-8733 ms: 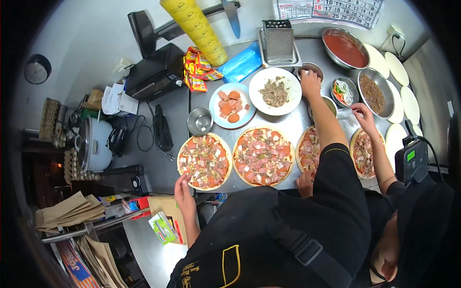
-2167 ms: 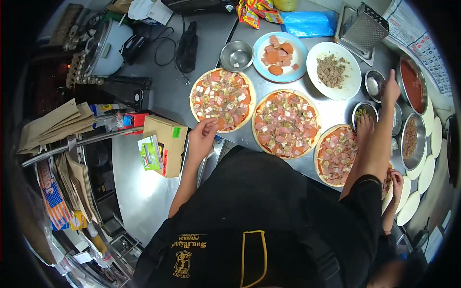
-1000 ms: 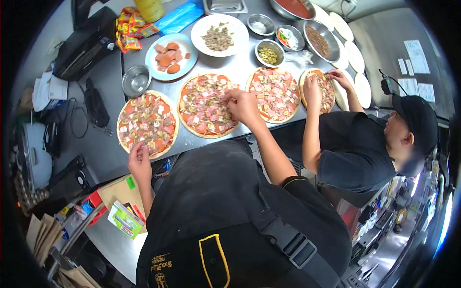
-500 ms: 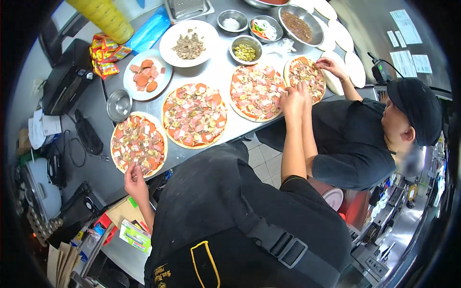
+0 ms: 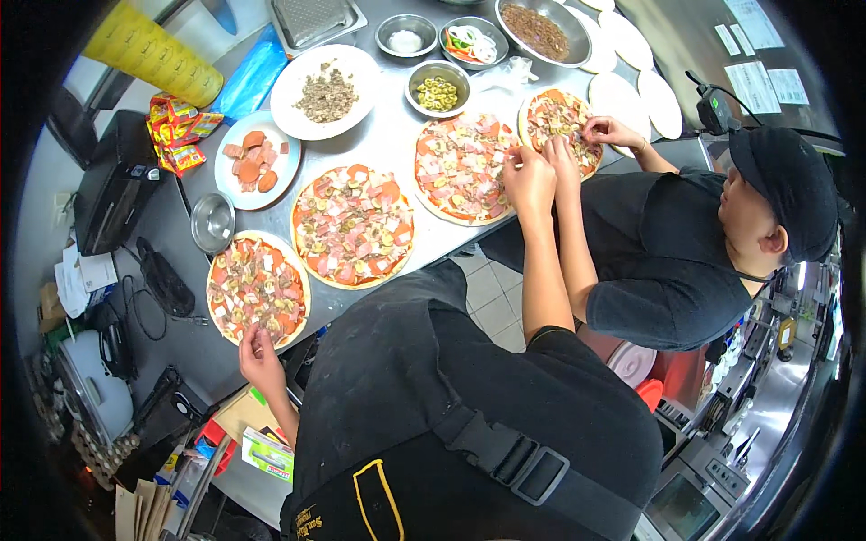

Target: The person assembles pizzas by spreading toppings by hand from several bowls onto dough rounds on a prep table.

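Note:
Four topped, unbaked-looking pizzas lie along the counter. My left hand [image 5: 261, 360] is at the near edge of the leftmost small pizza [image 5: 254, 287], fingertips drawn together over its toppings; whatever they pinch is too small to make out. Over the right edge of a large pizza [image 5: 448, 169], my right hand [image 5: 530, 183] has its fingers pinched, their content hidden. Another large pizza [image 5: 354, 236] lies between my hands. At the far right pizza [image 5: 544, 117], a co-worker's two hands [image 5: 610, 132] work close beside my right hand.
A plate of sliced sausage [image 5: 253, 194], a white bowl of crumbled meat [image 5: 293, 122], a steel bowl of green olive rings [image 5: 437, 110] and an empty steel bowl [image 5: 213, 223] surround the pizzas. Plain dough rounds [image 5: 622, 95] lie at far right. The co-worker [image 5: 672, 248] stands close on my right.
The view has shifted, so the counter sits slightly further left. My right hand has lifted a little at the large pizza's edge. My left hand stays at the small pizza.

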Demonstrator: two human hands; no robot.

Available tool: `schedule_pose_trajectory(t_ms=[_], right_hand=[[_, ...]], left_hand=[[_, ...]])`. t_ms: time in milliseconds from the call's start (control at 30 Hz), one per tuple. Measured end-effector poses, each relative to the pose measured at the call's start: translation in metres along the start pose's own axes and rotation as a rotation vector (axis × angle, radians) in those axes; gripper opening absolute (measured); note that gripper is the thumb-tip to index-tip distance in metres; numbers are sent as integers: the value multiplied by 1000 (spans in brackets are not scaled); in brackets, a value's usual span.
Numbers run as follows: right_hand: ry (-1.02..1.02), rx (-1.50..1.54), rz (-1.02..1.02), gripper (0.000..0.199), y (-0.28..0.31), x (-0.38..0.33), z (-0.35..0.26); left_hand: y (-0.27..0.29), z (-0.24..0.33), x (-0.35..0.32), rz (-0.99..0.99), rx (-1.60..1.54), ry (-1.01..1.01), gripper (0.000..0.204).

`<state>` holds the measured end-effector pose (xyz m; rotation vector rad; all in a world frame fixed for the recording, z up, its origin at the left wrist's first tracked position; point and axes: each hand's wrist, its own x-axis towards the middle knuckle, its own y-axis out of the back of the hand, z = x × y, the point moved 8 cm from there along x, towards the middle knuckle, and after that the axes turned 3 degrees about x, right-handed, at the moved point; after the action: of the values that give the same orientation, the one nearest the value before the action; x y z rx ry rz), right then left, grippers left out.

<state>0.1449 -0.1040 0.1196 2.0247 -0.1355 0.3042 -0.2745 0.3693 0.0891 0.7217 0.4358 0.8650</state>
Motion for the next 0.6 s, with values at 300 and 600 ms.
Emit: schedule_pose_trajectory(t_ms=[300, 600], right_hand=[[-450, 563, -103, 21, 14, 35, 49], [-364, -255, -391, 30, 4, 176, 182]], left_hand=[[2, 18, 5, -14, 84, -26, 26], [-5, 10, 17, -69, 24, -39, 29]])
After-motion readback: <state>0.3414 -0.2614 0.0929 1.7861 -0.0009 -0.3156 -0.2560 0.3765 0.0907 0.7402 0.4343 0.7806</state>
